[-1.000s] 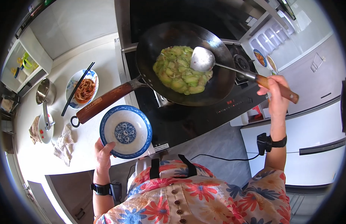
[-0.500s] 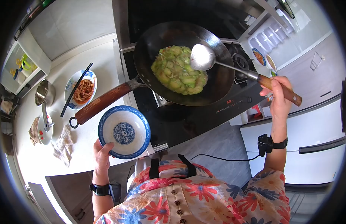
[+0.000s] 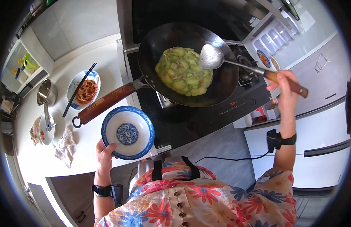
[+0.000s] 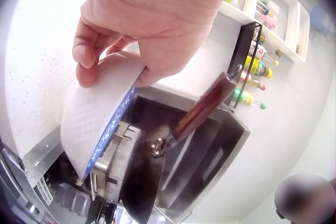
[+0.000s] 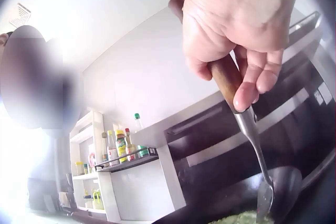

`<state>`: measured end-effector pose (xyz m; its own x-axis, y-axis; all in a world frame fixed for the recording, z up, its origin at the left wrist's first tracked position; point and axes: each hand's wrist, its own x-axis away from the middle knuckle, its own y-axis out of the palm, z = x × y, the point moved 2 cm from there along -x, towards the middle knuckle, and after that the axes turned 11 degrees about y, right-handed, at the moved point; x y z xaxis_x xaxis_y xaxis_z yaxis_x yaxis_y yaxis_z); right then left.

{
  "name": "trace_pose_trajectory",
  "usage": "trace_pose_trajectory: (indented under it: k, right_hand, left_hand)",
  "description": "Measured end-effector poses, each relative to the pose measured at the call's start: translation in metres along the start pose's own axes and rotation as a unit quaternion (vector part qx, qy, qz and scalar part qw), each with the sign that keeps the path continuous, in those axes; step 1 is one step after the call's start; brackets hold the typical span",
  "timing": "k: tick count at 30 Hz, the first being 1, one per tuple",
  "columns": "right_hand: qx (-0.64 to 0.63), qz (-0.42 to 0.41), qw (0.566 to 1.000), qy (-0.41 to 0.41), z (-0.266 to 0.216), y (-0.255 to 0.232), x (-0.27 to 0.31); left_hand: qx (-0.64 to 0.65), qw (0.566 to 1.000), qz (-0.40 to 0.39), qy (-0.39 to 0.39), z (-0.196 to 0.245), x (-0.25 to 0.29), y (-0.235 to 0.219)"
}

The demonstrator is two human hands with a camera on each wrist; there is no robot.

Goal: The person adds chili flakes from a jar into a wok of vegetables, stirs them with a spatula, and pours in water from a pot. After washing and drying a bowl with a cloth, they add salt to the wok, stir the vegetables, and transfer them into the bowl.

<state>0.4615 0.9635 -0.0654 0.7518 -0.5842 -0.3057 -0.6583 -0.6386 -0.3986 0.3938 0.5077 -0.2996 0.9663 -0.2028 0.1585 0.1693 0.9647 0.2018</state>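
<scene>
The left hand (image 3: 104, 154) pinches the near-left rim of a blue and white bowl (image 3: 128, 133), empty, its inside facing up, held beside the wok handle. In the left wrist view the fingers of that hand (image 4: 152, 24) lie on the bowl's white outside (image 4: 97, 108). The right hand (image 3: 286, 89) grips the wooden handle of a metal spatula (image 3: 211, 57); its blade is over the right side of the wok (image 3: 224, 85), by the green sliced vegetables (image 3: 183, 72). The right wrist view shows this hand (image 5: 236, 29) curled round the handle (image 5: 226, 79).
The wok's wooden handle (image 3: 103, 104) reaches left over the white counter (image 3: 90, 147). On the counter are a bowl of reddish food (image 3: 86, 90) with chopsticks, a metal ladle (image 3: 46, 92), a small dish (image 3: 46, 134) and a cloth (image 3: 64, 147). Two dishes of food stand right of the stove.
The right hand has moved slightly up and right, and the spatula blade has shifted right, away from the middle of the vegetables. The left hand and bowl have hardly moved.
</scene>
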Motion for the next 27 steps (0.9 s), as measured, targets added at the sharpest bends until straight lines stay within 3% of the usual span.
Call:
trace_pose_trajectory:
  k: [2,8,10,12,18,20,22,24,27]
  right_hand:
    - [0.044,0.028,0.999,0.006,-0.017,-0.013,-0.015]
    - [0.06,-0.055,0.99,0.112,-0.045,-0.034,-0.069]
    - [-0.014,-0.104,0.974,0.199,-0.02,-0.018,-0.076]
    - [-0.122,-0.082,0.954,0.262,0.01,0.009,-0.071]
    - [-0.133,-0.042,0.98,0.141,-0.016,0.011,-0.061]
    - [-0.012,-0.039,0.996,0.077,-0.031,0.004,-0.066]
    - [0.022,-0.089,0.993,0.076,-0.033,-0.002,-0.072]
    - [0.046,-0.033,0.998,0.039,-0.023,0.0,-0.072]
    - [-0.035,-0.075,0.995,0.053,-0.002,0.027,-0.06]
  left_hand:
    - [-0.002,1.0,-0.004,0.0,0.0,0.0,-0.001]
    - [-0.008,1.0,-0.006,0.001,-0.002,-0.001,-0.001]
    - [-0.003,1.0,-0.004,0.005,-0.003,-0.002,0.0]
    - [-0.009,1.0,-0.016,-0.006,-0.006,-0.002,-0.005]
    - [-0.012,1.0,-0.004,0.003,-0.004,-0.001,-0.001]
    - [-0.012,1.0,-0.005,0.007,-0.002,-0.002,0.001]
    - [-0.012,1.0,-0.002,0.008,-0.002,-0.001,-0.001]
    - [-0.01,1.0,-0.005,-0.009,-0.006,-0.001,-0.003]
    - [-0.012,1.0,-0.005,0.001,-0.005,-0.002,-0.001]
